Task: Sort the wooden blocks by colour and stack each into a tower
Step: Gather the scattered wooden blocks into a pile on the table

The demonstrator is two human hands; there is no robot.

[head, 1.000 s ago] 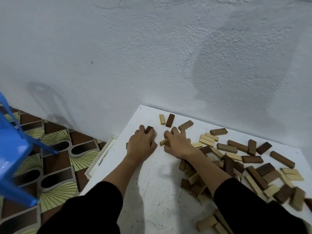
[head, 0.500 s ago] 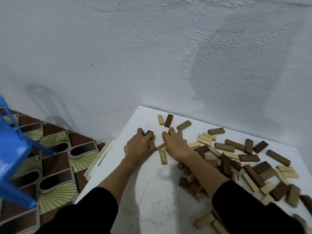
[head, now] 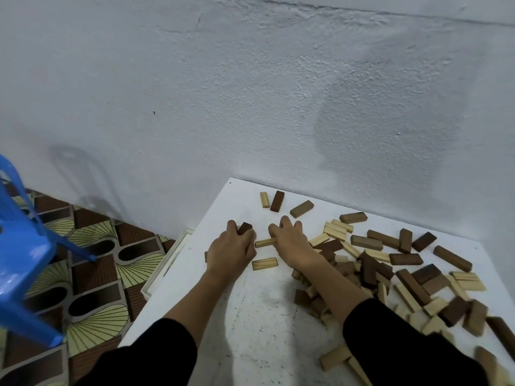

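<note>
Left hand (head: 230, 250) on white surface (head: 250, 316), fingers curled round a dark block (head: 245, 227) at its far edge. Right hand (head: 289, 245) just beside it, fingers curled, pinching a light block (head: 264, 242) that sticks out toward the left hand. Another light block (head: 264, 264) lies flat between both wrists. Mixed pile (head: 390, 268) of dark and light blocks spreads right of right arm. Three loose blocks (head: 278, 201) near wall. Blue chair (head: 19, 246) far left on floor.

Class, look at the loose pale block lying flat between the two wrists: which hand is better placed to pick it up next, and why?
Probably the left hand: the loose pale block lies beside it. Both are busy: it grips a dark block, the right hand another pale block.
</note>
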